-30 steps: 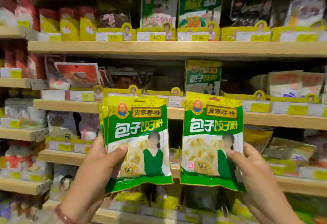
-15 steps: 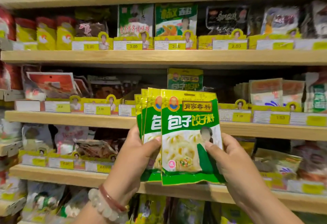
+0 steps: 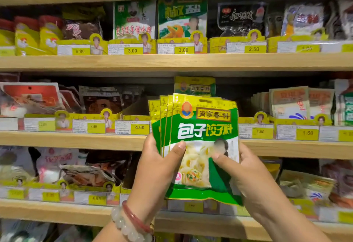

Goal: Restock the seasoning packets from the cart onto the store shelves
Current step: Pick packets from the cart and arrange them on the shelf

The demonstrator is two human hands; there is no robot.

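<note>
**Before the middle shelf: green packets held in both hands**

At chest height before the wooden shelves (image 3: 172,62), we note both hands raised with wrists angled up. Left hand (image 3: 158,167) grips the fanned stack of green seasoning packets (image 3: 200,146) from its left edge, thumb (image 3: 177,150) pressed across the front packet, fingers behind and out of sight. Right hand (image 3: 246,173) pinches the stack's right edge, thumb on the printed face, fingers wrapped behind. Left wrist carries a pale bead bracelet (image 3: 124,226) and a red bangle (image 3: 135,218).

We count at least four packet edges staggered at the stack's upper left; exact number we cannot tell. Stack is upright, front face toward us, in front of the middle shelf's edge and covering part of its price tags.

Behind the stack, one matching packet (image 3: 194,86) stands upright in a yellow cardboard tray (image 3: 133,117) on the middle shelf. Trays along that shelf hold red packets (image 3: 30,96) at left and pale orange-labelled packets (image 3: 290,102) at right. Upper shelf trays hold yellow pouches (image 3: 36,35), green-and-white packets (image 3: 181,18) and a dark packet (image 3: 240,18). Yellow price tags (image 3: 139,127) run along every tray front.
</note>
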